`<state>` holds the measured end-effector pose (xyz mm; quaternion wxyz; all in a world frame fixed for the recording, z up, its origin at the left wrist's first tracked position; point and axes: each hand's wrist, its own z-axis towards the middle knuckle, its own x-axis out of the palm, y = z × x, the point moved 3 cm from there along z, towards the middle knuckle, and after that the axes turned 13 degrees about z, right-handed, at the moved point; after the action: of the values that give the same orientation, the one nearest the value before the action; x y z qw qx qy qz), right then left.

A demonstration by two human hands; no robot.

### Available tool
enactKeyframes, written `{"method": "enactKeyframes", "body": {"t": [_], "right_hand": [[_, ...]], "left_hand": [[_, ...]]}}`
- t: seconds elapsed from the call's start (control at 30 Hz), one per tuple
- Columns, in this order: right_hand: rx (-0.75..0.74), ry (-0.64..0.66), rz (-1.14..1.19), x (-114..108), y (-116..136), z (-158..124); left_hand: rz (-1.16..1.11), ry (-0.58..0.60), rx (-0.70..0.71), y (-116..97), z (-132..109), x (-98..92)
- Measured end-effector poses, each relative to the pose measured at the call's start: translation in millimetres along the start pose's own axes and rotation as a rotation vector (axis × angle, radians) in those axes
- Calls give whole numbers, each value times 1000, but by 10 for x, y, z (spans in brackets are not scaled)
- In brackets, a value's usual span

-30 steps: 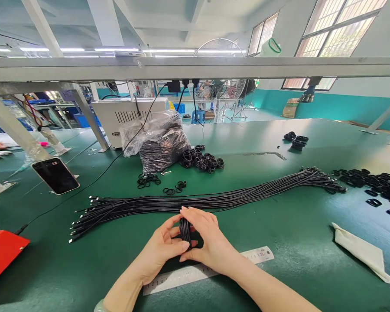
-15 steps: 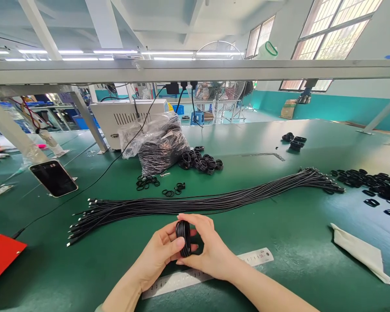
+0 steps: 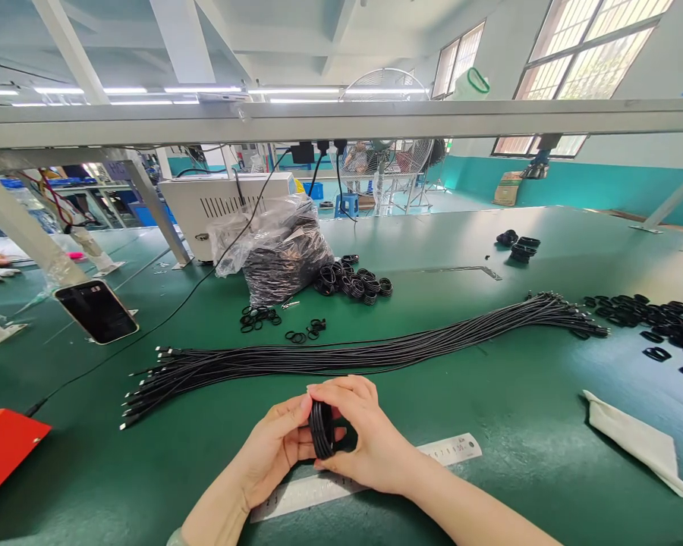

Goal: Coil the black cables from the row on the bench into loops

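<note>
Between my two hands, above the near part of the table, is a coiled black cable [image 3: 321, 429], its loops standing upright side by side. My left hand [image 3: 276, 447] grips the coil's left side, with the thumb at its upper edge and fingers behind. Fingers of my right hand [image 3: 369, 436] pinch its top and bottom from the right. A steel ruler [image 3: 307, 494] lies flat below both hands, partly covered by the right one. Just beyond them stretches a long bundle of straight black cables [image 3: 341, 357] with metal-tipped ends.
Small black rings [image 3: 260, 317] and black coils [image 3: 356, 284] lie by a plastic bag [image 3: 284, 258]. More black loops [image 3: 654, 322] spread at right, near a folded white cloth [image 3: 634, 444]. A phone [image 3: 98, 311] leans at left, above a red box [image 3: 8, 455]. A metal bar [image 3: 341, 121] spans overhead.
My left thumb has moved from the coil's front face up to its top edge. The right hand's fingers have shifted slightly on the coil, and the view has moved a little.
</note>
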<state>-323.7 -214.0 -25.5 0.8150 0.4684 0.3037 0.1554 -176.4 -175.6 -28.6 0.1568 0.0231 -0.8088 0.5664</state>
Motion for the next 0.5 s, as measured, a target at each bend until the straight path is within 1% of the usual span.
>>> {"method": "enactKeyframes", "body": {"t": [0.13, 0.23, 0.33, 0.5], "right_hand": [[68, -64, 75, 13, -26, -23], [66, -107, 113, 25, -39, -41], [51, -118, 122, 30, -33, -55], [36, -29, 187, 2, 40, -72]], "left_hand": [[23, 20, 48, -14, -13, 4], [103, 3, 96, -3, -17, 10], [154, -78, 126, 9, -12, 14], [197, -211, 189, -23, -6, 2]]}}
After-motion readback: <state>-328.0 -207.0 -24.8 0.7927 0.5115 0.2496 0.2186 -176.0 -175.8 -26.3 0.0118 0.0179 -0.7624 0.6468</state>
